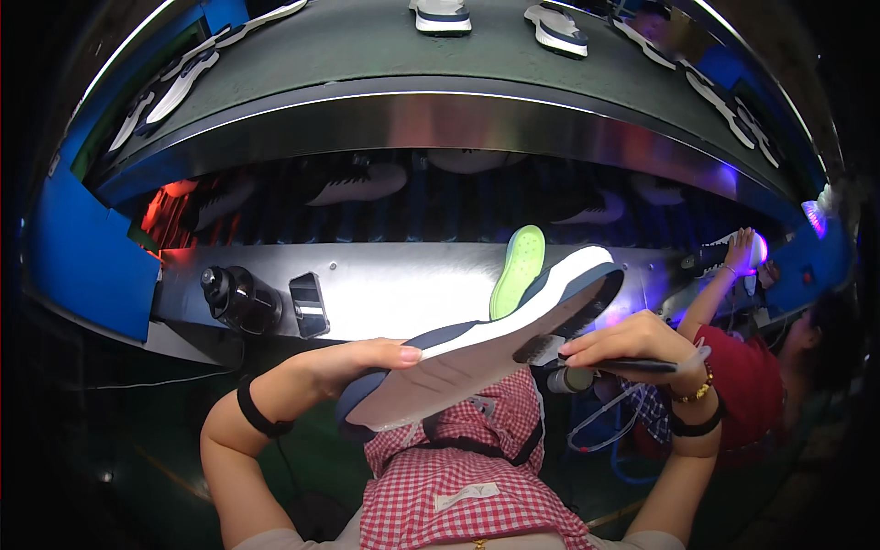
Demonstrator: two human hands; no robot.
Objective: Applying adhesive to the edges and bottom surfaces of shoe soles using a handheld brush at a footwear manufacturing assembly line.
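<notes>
A large white and navy shoe sole (486,362) is held up slantwise before my chest, its pale hollow inner face turned toward me. My left hand (371,356) grips its lower left end, thumb over the rim. In my right hand (642,337) is a brush (539,350) with dark bristles, a pale ferrule and a dark handle. The bristles appear to touch the sole's inner face near its right half. Just beyond the sole, a lime-green shoe-shaped piece (520,266) lies on the metal bench (394,275), partly hidden by the sole.
A dark bottle (240,298) and a phone (309,304) stand on the bench's left. Beyond, a lower roller level (431,197) carries soles, and a green belt (367,50) above holds shoes and soles. A co-worker in red (741,390) reaches toward a violet-lit piece at right.
</notes>
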